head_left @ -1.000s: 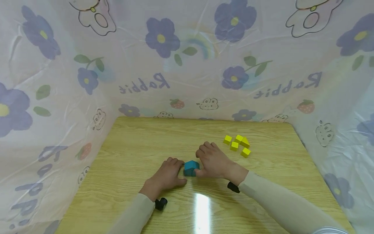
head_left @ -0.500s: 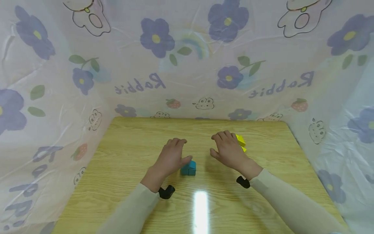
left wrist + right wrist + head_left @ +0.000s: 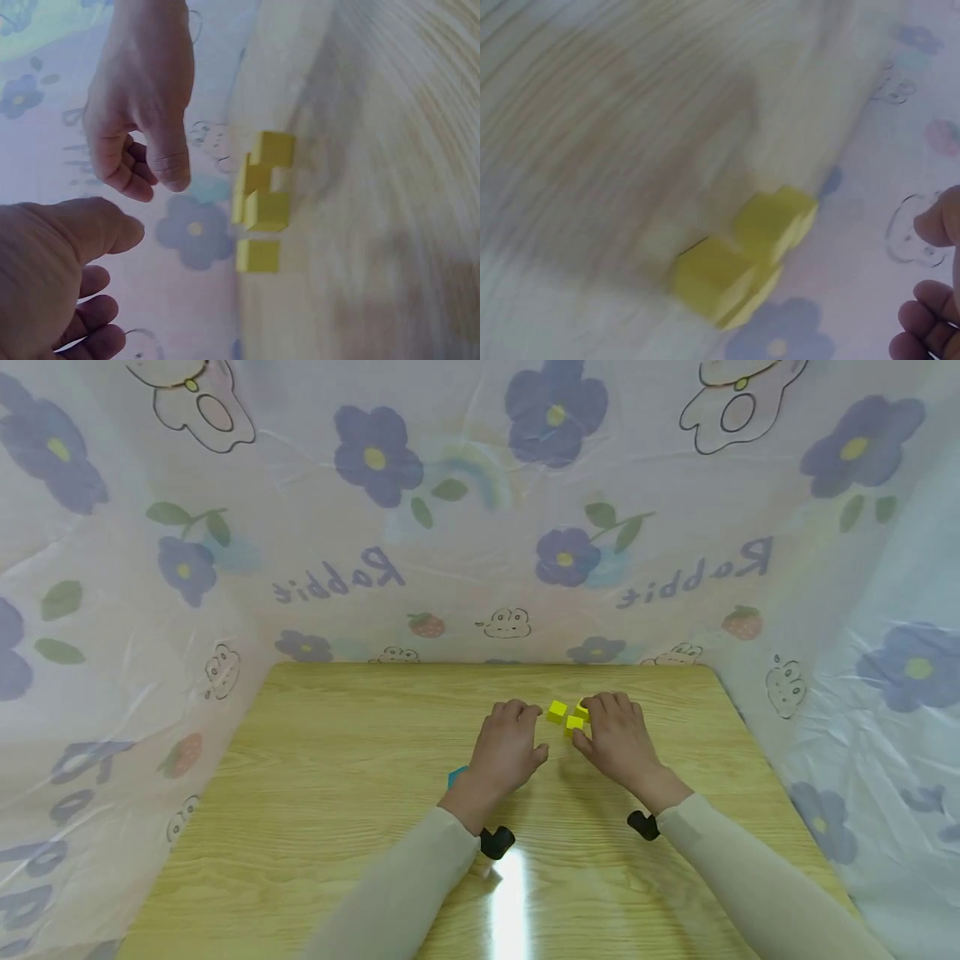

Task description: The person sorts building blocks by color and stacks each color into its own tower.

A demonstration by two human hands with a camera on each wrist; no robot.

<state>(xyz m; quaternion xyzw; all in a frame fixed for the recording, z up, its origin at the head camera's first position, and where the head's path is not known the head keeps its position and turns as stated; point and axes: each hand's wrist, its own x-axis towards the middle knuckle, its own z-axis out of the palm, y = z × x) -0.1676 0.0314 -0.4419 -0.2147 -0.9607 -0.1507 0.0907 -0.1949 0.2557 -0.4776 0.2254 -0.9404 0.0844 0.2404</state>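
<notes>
Several small yellow blocks (image 3: 557, 712) lie near the far side of the wooden table, some of them hidden behind my right hand (image 3: 618, 742). That hand hovers over the right of the group, fingers loosely bent, holding nothing. Left of the blocks is my left hand (image 3: 508, 750), its thumb and fingers apart with nothing between them. A blue block (image 3: 456, 776) peeks out from behind the left wrist, mostly covered. The left wrist view has both hands above the tabletop, with the yellow blocks (image 3: 268, 211) beyond. In the right wrist view, yellow blocks (image 3: 714, 283) look blurred.
The wood-grain table (image 3: 337, 760) is bordered at the back and sides by a hanging cloth (image 3: 465, 552) printed with flowers and rabbits. A bright light reflection (image 3: 510, 902) shows on the tabletop near the front.
Both hands have left the blue blocks. The right hand moved first to the yellow blocks; the left hand followed rightward and away from the body. The head view has shifted slightly.
</notes>
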